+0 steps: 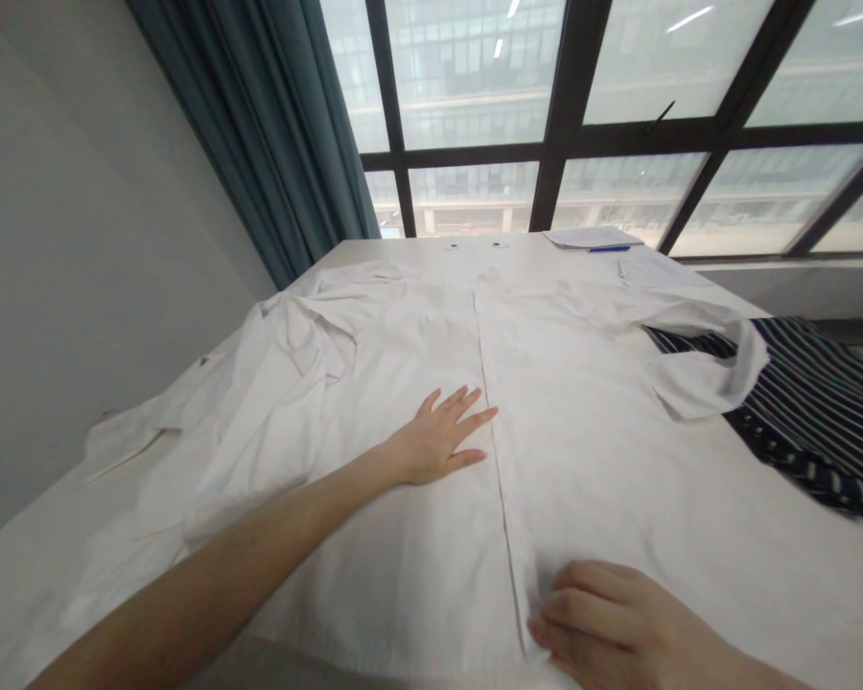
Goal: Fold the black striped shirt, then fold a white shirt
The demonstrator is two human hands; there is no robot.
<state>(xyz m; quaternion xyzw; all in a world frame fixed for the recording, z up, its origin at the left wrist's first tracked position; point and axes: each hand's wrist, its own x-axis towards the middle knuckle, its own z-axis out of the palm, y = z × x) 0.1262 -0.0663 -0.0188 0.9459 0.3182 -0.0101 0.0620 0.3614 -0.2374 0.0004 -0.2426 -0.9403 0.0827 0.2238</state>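
Note:
A white shirt [582,402] lies spread over the table, its front edge running as a line from the far end down to the hem. My left hand [442,436] rests flat on the cloth left of that line, fingers spread, with the fingertips at the edge. Close to the hem, my right hand [604,623] is closed at the front edge, its fingers curled together on the cloth and slightly blurred. The fingertips' exact hold is partly hidden. One sleeve [273,355] lies bunched on the left; a curled white strip of cloth [719,383] extends to the right.
Black-and-white striped cloth [827,412] lies at the right edge. Papers [594,238] and a blue pen [609,249] lie on the far right of the white table [374,251]. Behind are a window [475,86] and a dark blue-green curtain [273,115].

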